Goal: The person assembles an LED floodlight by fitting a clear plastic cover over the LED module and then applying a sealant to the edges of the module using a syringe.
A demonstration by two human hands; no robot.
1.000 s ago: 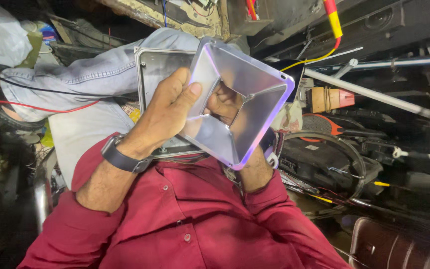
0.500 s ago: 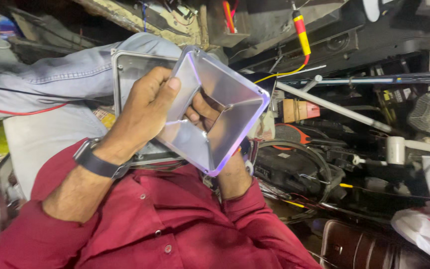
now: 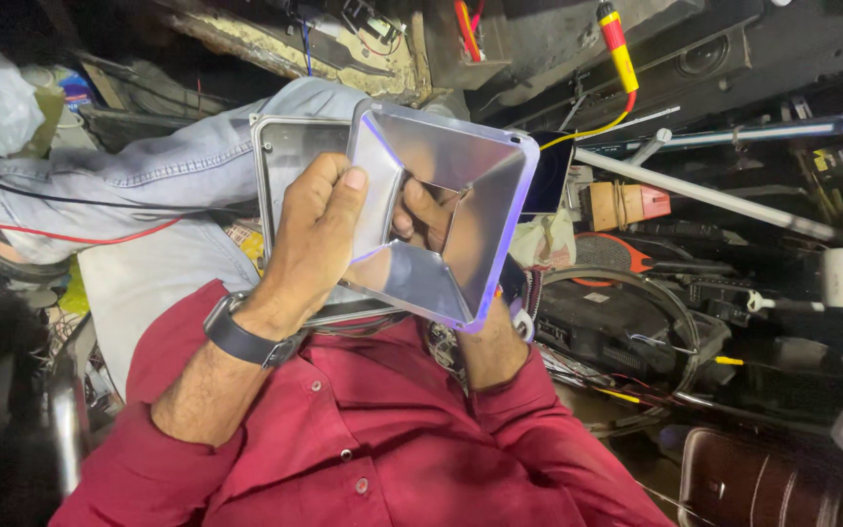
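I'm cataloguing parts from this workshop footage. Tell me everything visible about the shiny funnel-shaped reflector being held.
The reflector is a square, funnel-shaped shell of mirror-bright metal, four sloped faces narrowing to a small square opening, its rim edged with a violet glint. It is tilted, open side toward the camera, in front of a flat grey metal housing. The left hand grips its left edge, thumb on the rim; fingers of the right hand show through the opening.

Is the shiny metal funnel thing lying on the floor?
No, the shiny square reflector is held up by the left hand on its edge, with the right hand mostly hidden behind it.
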